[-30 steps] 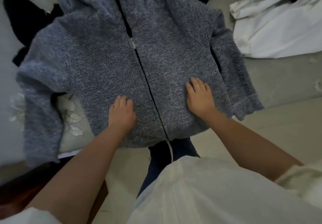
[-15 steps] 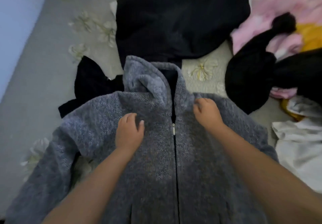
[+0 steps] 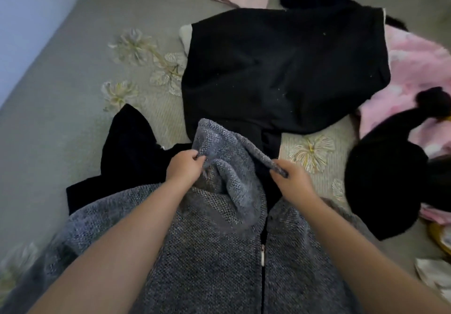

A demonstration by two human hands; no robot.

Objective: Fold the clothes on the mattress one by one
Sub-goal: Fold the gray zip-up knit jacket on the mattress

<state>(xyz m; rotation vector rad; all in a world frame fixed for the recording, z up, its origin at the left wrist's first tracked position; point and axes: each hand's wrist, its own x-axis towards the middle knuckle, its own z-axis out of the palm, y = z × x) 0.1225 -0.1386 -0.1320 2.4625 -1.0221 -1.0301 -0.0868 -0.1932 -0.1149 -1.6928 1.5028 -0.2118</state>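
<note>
- My grey zip jacket lies front-up on the mattress, just below me; its lower half and both sleeves run out of the bottom edge, so I cannot see the hem.
- My forearms cover much of the jacket's chest, and only a short run of the zipper shows between them.
- My left hand pinches the left edge of the collar, fingers curled into the knit.
- My right hand grips the right collar edge, a strip of fabric pulled taut across my fingers; my fingertips are tucked under it and hard to make out.
- Beyond the collar lies a black garment, partly under the jacket; another dark piece pokes out at the left, its shape unclear.
- A pink garment is cut off at the right edge.
- Half a second ago both my hands rested on the chest below the collar; now they have lifted the collar up and spread it apart.
</note>
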